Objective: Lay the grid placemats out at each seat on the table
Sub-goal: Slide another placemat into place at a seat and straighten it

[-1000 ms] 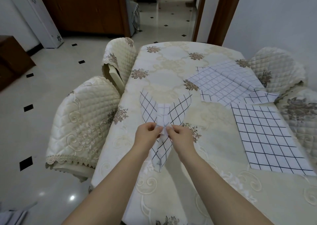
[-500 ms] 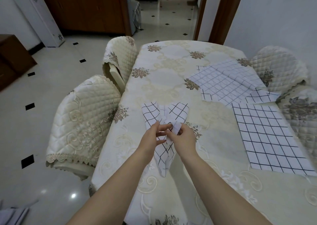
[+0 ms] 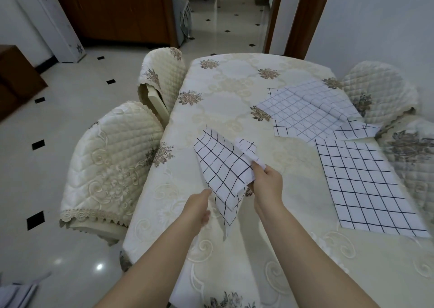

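Over the near left part of the table (image 3: 234,91), your right hand (image 3: 266,185) grips a half-folded grid placemat (image 3: 223,166) by its right edge, fingers curled round the cloth, so most of it hangs in the air with one corner pointing down. Your left hand (image 3: 198,205) sits just beside the mat's lower left edge, fingertips at the cloth; I cannot tell whether it has hold of it. A flat placemat (image 3: 366,190) lies at the near right seat, and a heap of placemats (image 3: 305,112) lies just beyond it
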Available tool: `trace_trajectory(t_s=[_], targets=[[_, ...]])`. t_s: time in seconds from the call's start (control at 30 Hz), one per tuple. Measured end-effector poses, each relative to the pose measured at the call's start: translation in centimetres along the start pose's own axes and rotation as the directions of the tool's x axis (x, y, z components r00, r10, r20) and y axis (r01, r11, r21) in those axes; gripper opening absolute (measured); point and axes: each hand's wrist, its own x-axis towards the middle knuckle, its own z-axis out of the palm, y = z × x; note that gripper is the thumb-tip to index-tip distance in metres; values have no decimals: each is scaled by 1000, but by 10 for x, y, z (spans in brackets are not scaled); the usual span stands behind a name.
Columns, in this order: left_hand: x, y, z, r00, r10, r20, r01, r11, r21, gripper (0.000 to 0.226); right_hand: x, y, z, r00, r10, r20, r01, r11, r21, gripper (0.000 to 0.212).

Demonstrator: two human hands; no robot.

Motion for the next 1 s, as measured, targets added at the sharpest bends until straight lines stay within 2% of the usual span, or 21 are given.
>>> trace_trajectory(t_s=[0.07, 0.13, 0.2, 0.27, 0.4, 0.6, 0.83, 1.0], targets=[[-3, -6, 3, 969, -182, 164, 210, 961, -177, 38, -1, -6, -2, 999, 34, -4, -34, 997, 72, 27], [-4, -15, 7, 884, -290, 366, 408, 861, -303, 54, -2, -13, -6, 996, 91, -5, -88, 982, 167, 24], [-2, -24, 12, 817, -327, 475, 510, 794, -331, 67, -3, -19, -10, 985, 175, -9, -165, 947, 276, 23], [0, -30, 18, 802, -314, 508, 533, 760, -372, 72, -4, -25, -15, 969, 247, -17, -220, 891, 396, 16], [5, -28, 25, 864, -202, 462, 446, 731, -515, 49, -2, -27, -29, 952, 302, -60, -232, 831, 506, 14], [-3, -11, 28, 929, -122, 350, 284, 842, -459, 18, -2, -19, -53, 944, 320, -85, -218, 794, 567, 11], [9, -5, 28, 976, -70, 206, 149, 904, -401, 9, 1, 6, -80, 901, 409, -144, -254, 766, 590, 12], [17, -5, 20, 993, -42, 113, 83, 919, -385, 8, 5, 33, -93, 852, 511, -116, -362, 734, 575, 11]])
